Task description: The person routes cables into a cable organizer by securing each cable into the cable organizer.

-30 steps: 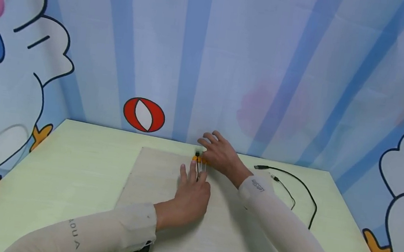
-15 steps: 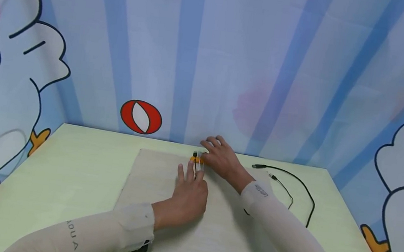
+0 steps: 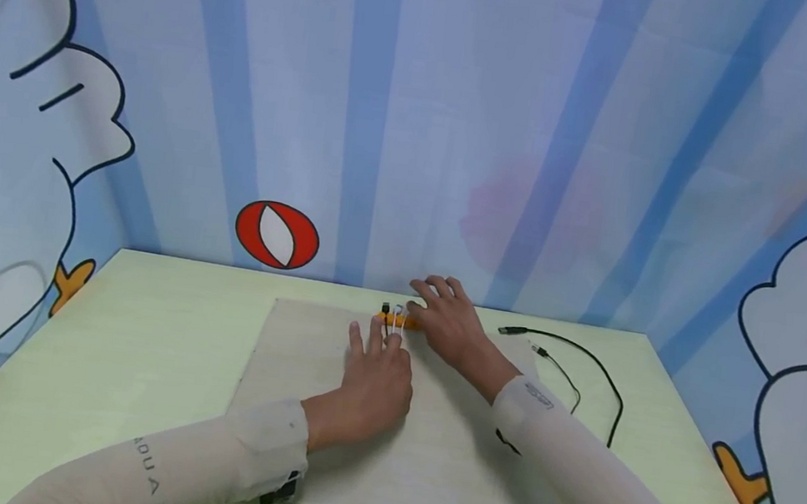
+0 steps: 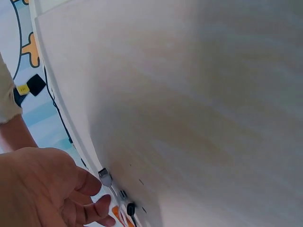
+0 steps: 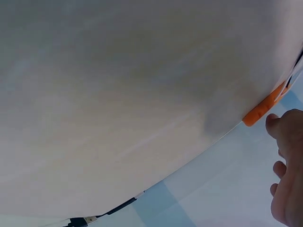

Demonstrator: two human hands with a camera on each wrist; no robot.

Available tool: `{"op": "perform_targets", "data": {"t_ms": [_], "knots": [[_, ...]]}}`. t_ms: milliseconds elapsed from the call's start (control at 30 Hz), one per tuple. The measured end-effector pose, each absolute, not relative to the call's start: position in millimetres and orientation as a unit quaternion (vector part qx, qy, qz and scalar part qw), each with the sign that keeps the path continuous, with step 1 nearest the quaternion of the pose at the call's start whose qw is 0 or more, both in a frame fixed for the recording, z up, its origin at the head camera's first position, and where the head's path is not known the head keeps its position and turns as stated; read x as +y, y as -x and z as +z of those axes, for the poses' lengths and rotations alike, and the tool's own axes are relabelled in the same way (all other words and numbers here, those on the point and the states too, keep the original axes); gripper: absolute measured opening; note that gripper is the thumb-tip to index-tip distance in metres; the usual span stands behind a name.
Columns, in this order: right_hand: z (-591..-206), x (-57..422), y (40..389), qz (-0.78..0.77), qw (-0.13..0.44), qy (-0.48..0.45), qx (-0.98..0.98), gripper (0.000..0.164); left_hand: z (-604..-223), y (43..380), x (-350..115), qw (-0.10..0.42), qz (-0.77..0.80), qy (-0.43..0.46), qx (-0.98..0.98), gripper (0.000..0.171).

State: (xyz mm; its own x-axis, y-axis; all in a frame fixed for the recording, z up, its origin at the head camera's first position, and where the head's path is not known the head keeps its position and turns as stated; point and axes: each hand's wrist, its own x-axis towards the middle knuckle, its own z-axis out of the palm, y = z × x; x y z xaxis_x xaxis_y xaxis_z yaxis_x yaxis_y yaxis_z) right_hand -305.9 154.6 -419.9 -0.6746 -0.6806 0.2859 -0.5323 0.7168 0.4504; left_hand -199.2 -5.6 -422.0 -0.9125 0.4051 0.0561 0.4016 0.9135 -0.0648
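Note:
An orange cable holder (image 3: 392, 319) sits at the board's far edge with cables in it. A black USB plug (image 3: 386, 308) and a white USB plug (image 3: 399, 310) stand up from it. My left hand (image 3: 375, 387) is just in front; two fingers reach forward and another bends beside the cables, which run down to its fingertips. Whether it pinches them I cannot tell. My right hand (image 3: 449, 325) hovers at the holder's right side, fingers loosely bent. In the right wrist view, its thumb (image 5: 273, 125) is near the end of the orange holder (image 5: 260, 112), with nothing visible in that hand.
A large pale board (image 3: 324, 343) lies on the light green table (image 3: 158, 340). To the right are a thick black cable (image 3: 597, 364) and a thinner cable with a metal-tipped plug (image 3: 541, 352). Behind the table hangs a blue striped backdrop (image 3: 427, 120) with cartoon figures.
My right hand has shifted slightly right relative to the holder, so more of the orange strip and the white plug shows. The left hand keeps nearly the same place. The head view has shifted a little.

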Motion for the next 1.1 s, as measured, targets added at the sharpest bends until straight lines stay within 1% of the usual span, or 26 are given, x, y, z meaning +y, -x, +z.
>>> {"op": "perform_targets", "data": {"t_ms": [167, 300, 400, 567, 733, 833, 967, 1100], "knots": [[-418.7, 157.9, 296.4, -0.157, 0.201, -0.304, -0.918, 0.033, -423.8, 204.3, -6.2, 0.037, 0.016, 0.198, -0.979, 0.049], [-418.6, 162.9, 287.9, -0.138, 0.197, -0.292, -0.926, 0.026, -425.8, 208.0, -7.4, 0.037, 0.010, 0.195, -0.980, 0.050], [-418.0, 167.3, 280.7, -0.120, 0.194, -0.282, -0.932, 0.021, -427.8, 212.7, -8.7, 0.048, 0.016, 0.196, -0.979, 0.051], [-416.8, 175.0, 268.2, -0.107, 0.195, -0.260, -0.940, 0.015, -432.5, 222.6, -6.6, 0.069, 0.014, 0.204, -0.976, 0.043], [-418.6, 183.6, 257.4, -0.113, 0.218, -0.242, -0.939, 0.009, -434.1, 231.7, 3.0, 0.093, 0.031, 0.207, -0.973, 0.038], [-419.2, 187.9, 251.0, -0.112, 0.230, -0.230, -0.939, 0.011, -433.1, 236.4, 9.5, 0.103, 0.044, 0.213, -0.971, 0.040], [-417.7, 191.8, 241.4, -0.107, 0.229, -0.209, -0.945, 0.014, -431.4, 242.0, 16.3, 0.125, 0.068, 0.230, -0.963, 0.035], [-415.7, 196.6, 231.1, -0.110, 0.233, -0.193, -0.947, 0.015, -426.4, 244.1, 22.8, 0.122, 0.099, 0.241, -0.958, 0.033]]}}
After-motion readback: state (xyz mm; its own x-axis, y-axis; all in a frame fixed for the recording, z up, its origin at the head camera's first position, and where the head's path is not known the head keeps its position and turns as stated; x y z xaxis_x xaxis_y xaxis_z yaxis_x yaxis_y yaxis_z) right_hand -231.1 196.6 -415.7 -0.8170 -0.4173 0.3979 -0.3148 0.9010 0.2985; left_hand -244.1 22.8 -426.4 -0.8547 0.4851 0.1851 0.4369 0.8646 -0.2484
